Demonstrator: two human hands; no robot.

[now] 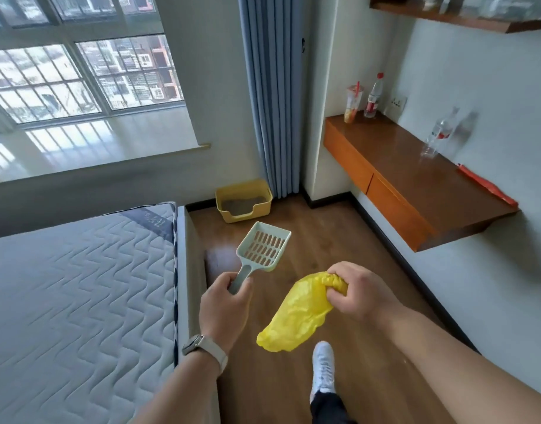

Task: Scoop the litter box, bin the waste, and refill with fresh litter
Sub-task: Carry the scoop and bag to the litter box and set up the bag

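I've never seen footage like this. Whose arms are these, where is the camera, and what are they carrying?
There is no machine here: a person wears a camera on the head, looking down at their own arms. The left hand grips the handle of a pale green slotted litter scoop. The right hand clutches a crumpled yellow plastic bag. Ahead, on the wooden floor by the curtain, sits a yellow litter box with grey litter inside. A bare mattress lies to the left, a wall desk with bottles to the right.
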